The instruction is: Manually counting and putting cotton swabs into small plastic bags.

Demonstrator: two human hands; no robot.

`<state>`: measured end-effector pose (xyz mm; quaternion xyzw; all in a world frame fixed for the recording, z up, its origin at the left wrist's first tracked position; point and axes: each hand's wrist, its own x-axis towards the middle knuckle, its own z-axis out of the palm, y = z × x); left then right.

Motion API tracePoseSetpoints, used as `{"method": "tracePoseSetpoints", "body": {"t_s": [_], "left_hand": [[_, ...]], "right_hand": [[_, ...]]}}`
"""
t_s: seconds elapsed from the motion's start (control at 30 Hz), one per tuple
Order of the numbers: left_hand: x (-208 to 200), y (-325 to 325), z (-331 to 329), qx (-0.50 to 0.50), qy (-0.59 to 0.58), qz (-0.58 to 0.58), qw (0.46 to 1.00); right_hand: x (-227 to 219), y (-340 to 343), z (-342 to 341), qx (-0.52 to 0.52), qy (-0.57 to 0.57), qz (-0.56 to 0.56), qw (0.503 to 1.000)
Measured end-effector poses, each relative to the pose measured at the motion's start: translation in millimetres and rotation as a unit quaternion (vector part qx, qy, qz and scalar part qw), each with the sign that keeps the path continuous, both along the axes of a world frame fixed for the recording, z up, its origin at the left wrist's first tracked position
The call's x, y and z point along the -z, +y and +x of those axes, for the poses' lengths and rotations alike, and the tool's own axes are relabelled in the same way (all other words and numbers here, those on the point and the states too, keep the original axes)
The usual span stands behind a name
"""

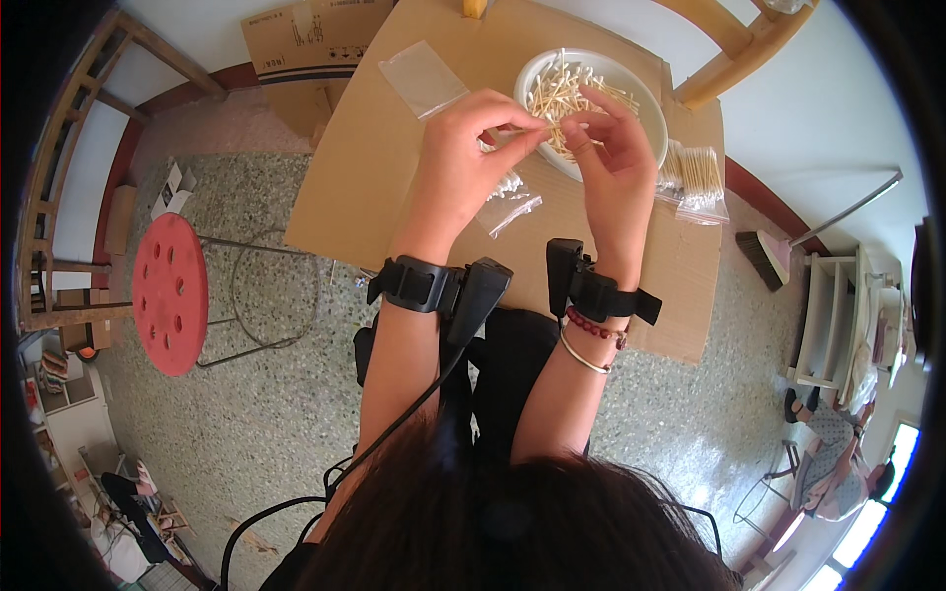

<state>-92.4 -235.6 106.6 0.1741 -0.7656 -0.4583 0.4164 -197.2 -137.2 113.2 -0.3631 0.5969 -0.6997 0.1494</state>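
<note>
Red stool: round seat (169, 294) with holes, standing on the speckled floor (281, 384) at far left.
Cardboard sheet (345, 202): plain brown, flat, beneath the bowl and bags.
Clear bag (422, 79): flat, lying on the sheet, just beyond the left hand.
Left hand (456, 138): thumb and forefinger pinched at the tips, on what looks like one thin cotton swab; wrist carries a black strap (419, 285).
Small bag (514, 211): clear, crinkled, on the sheet below the left hand; white swab heads show at its upper end, the rest hidden by the hand.
Cotton swabs (562, 92): loose in the bowl, slender, pale yellowish sticks with white tips, crossing at all angles in a tangled heap.
Bowl (644, 97): round, white, wide-rimmed, partly covered by the right hand.
Right hand (621, 156): over the bowl, thumb and forefinger close to the left fingertips, remaining fingers loosely curved; cannot tell whether it grips anything.
Filled bag (701, 205): clear, right of the bowl, with swabs lined up side by side, white heads in a row.
Broom (766, 258): dark bristles, far right.
</note>
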Motion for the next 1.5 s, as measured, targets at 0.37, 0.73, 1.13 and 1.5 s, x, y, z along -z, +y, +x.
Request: {"method": "tracePoseSetpoints", "body": {"t_s": [0.37,0.73,1.13,1.5], "left_hand": [[1.5,0.5,1.3,-0.019,-0.068,-0.043,0.997],[31.6,0.4,11.2,0.016,-0.262,0.01,0.965],[49.3,11.3,8.9,0.024,-0.429,-0.01,0.903],[47.4,6.8,-3.5,-0.072,-0.272,-0.09,0.955]], "right_hand": [[-5.1,0.7,3.4,-0.003,-0.011,0.005,1.0],[-0.9,-1.8,1.0,0.048,-0.027,-0.002,0.998],[2.8,-0.2,-2.5,0.104,-0.031,0.025,0.994],[4.0,0.4,-2.7,0.108,-0.026,0.029,0.993]]}}
